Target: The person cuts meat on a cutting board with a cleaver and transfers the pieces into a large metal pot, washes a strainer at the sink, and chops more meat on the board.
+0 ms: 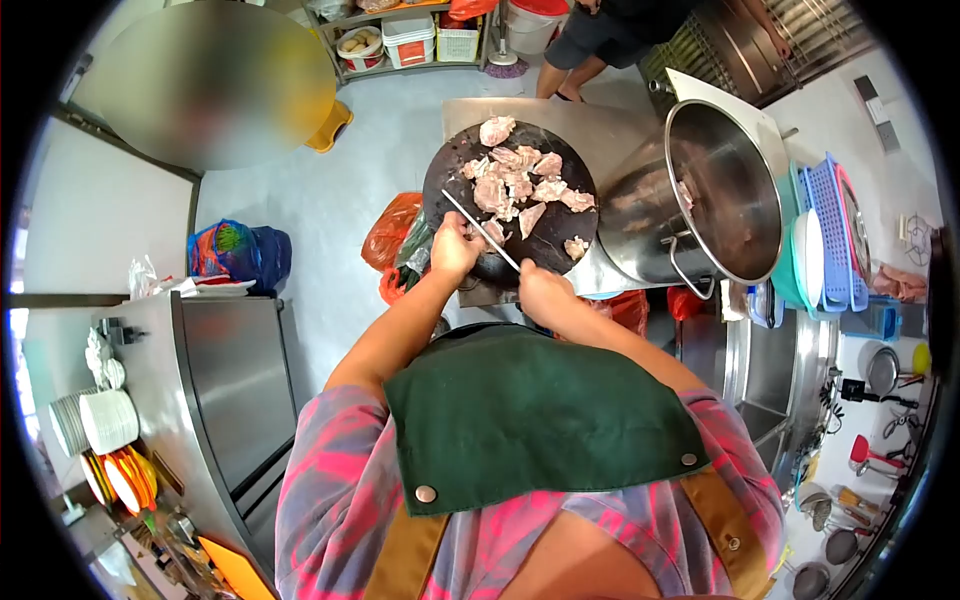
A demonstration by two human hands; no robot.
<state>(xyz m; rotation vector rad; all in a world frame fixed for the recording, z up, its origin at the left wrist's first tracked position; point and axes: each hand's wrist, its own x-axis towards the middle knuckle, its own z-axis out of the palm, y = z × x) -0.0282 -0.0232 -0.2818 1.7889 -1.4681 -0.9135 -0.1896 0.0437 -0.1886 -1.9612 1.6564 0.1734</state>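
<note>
Round board (548,228); slim knife (483,232); ragged meat (490,194)

Open air left of the board (558,230); close on its right, perhaps in contact, a tall pot (640,240)

- No text, label, brand, number or sign can be read anywhere.
- White plastic tubs (409,50): any print on them is too small to make out.

Head-worn wide view, facing forward and down, near chopping board (555,228)
</note>
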